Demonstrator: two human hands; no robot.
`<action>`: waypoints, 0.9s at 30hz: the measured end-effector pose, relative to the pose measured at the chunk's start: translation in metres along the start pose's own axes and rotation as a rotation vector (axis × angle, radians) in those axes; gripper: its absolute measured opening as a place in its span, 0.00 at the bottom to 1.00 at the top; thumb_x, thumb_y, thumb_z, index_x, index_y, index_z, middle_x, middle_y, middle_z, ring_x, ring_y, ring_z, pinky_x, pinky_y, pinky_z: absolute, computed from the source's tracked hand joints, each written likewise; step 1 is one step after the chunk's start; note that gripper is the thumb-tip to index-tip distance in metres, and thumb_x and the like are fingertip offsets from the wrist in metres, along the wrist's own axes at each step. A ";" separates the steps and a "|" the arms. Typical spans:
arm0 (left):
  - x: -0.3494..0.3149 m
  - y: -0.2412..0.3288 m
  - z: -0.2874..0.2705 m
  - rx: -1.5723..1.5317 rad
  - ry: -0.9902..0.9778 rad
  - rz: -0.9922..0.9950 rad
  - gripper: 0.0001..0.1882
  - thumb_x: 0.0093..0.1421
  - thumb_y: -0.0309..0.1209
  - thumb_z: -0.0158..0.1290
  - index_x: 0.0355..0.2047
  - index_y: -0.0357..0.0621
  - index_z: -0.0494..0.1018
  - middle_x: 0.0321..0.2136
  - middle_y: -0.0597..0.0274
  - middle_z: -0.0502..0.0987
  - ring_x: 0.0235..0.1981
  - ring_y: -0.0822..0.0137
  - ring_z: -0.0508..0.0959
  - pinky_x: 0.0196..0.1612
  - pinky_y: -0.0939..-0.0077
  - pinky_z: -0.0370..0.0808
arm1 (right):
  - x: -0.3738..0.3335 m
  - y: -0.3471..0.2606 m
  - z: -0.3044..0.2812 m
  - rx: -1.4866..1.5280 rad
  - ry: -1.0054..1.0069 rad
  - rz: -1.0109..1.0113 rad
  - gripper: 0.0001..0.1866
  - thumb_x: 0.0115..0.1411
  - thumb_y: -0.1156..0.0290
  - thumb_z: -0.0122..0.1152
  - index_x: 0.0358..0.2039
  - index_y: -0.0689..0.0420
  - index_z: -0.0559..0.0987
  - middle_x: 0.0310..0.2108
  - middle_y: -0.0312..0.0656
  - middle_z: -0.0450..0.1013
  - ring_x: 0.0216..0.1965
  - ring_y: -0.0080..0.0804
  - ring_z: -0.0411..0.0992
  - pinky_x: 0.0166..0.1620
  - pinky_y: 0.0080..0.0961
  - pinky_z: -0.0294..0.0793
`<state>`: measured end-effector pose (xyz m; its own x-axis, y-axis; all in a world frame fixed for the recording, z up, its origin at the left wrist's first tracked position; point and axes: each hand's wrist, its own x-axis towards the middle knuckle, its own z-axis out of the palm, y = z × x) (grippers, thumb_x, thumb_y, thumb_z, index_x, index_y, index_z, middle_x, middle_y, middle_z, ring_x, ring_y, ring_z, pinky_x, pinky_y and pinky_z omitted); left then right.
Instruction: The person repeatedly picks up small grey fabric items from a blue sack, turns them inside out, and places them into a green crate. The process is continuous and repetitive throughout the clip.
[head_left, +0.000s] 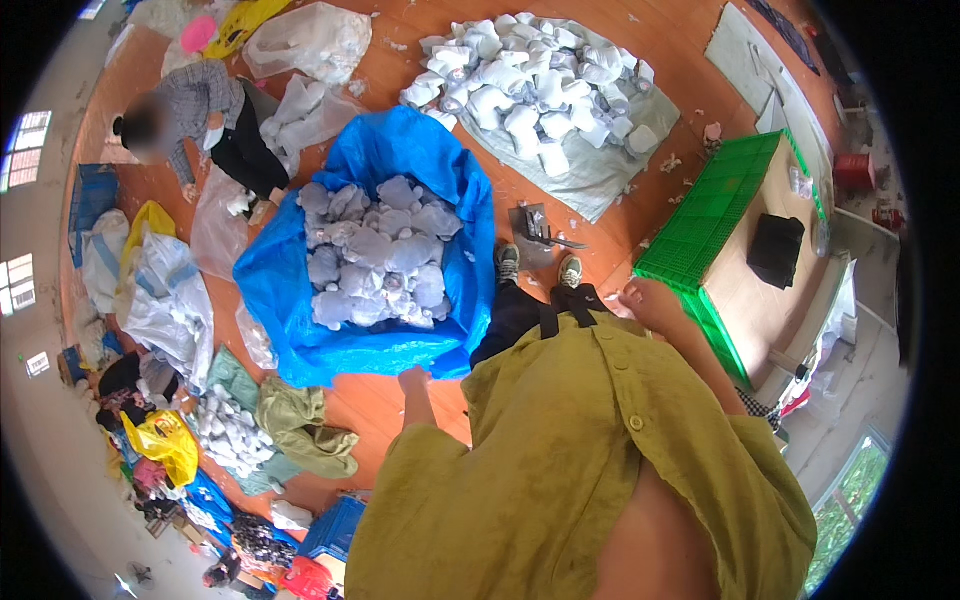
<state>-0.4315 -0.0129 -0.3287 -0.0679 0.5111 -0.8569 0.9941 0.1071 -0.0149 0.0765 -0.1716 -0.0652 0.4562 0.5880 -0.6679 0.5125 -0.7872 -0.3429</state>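
My left hand (pixel 413 380) hangs low beside the near rim of a big blue tarp sack (pixel 350 365). Its fingers are small and hard to make out, so I cannot tell whether they touch the sack. Inside the sack lies a heap of grey plush pieces (pixel 375 245). To the right, my right hand (pixel 650 303) is held out at hip height with loosely bent fingers, and nothing shows in it. The nearest thing to it is a green plastic crate frame (pixel 700 215) with a brown board top (pixel 740 285).
White and grey stuffed pieces (pixel 540 85) are piled on a pale sheet (pixel 585 190) ahead. A dustpan-like tool (pixel 535 230) lies before my feet. At the left, another person (pixel 200 110) sits among plastic bags (pixel 165 290). A black item (pixel 777 250) rests on the board.
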 end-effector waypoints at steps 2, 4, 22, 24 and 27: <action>-0.037 0.022 0.019 -0.811 -0.122 -0.256 0.10 0.57 0.35 0.48 0.31 0.41 0.72 0.20 0.59 0.75 0.21 0.62 0.76 0.25 0.65 0.73 | -0.009 0.003 0.012 0.071 -0.051 -0.034 0.14 0.52 0.59 0.58 0.29 0.58 0.77 0.28 0.45 0.75 0.31 0.41 0.74 0.35 0.34 0.71; -0.045 0.038 0.029 -0.619 -0.240 0.069 0.10 0.58 0.34 0.47 0.29 0.41 0.72 0.22 0.59 0.76 0.21 0.63 0.77 0.23 0.69 0.71 | -0.010 0.002 0.021 0.102 -0.111 -0.080 0.14 0.52 0.60 0.58 0.29 0.58 0.77 0.28 0.46 0.75 0.31 0.43 0.74 0.35 0.35 0.71; -0.091 0.264 -0.068 -0.766 -0.117 0.331 0.10 0.59 0.33 0.47 0.33 0.38 0.72 0.26 0.57 0.78 0.23 0.70 0.78 0.23 0.82 0.68 | 0.027 0.104 0.033 -0.020 -0.500 -0.114 0.18 0.52 0.51 0.55 0.30 0.55 0.77 0.29 0.46 0.74 0.34 0.45 0.72 0.36 0.39 0.70; -0.084 0.296 -0.091 -0.733 -0.138 0.427 0.11 0.59 0.34 0.48 0.34 0.39 0.72 0.28 0.58 0.78 0.25 0.70 0.78 0.25 0.82 0.69 | 0.029 0.110 0.039 0.058 -0.429 -0.075 0.18 0.53 0.51 0.55 0.29 0.55 0.76 0.28 0.46 0.74 0.34 0.44 0.72 0.35 0.39 0.70; -0.068 0.356 -0.128 -0.685 -0.145 0.485 0.11 0.60 0.35 0.48 0.35 0.39 0.72 0.28 0.58 0.78 0.25 0.71 0.78 0.26 0.82 0.69 | 0.042 0.097 0.026 0.151 -0.421 0.062 0.18 0.53 0.51 0.56 0.31 0.54 0.76 0.29 0.45 0.75 0.34 0.43 0.73 0.36 0.39 0.70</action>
<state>-0.0836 0.0991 -0.2098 0.4104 0.5245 -0.7459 0.6365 0.4210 0.6463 0.1268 -0.2276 -0.1434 0.1305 0.4366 -0.8901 0.3675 -0.8552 -0.3656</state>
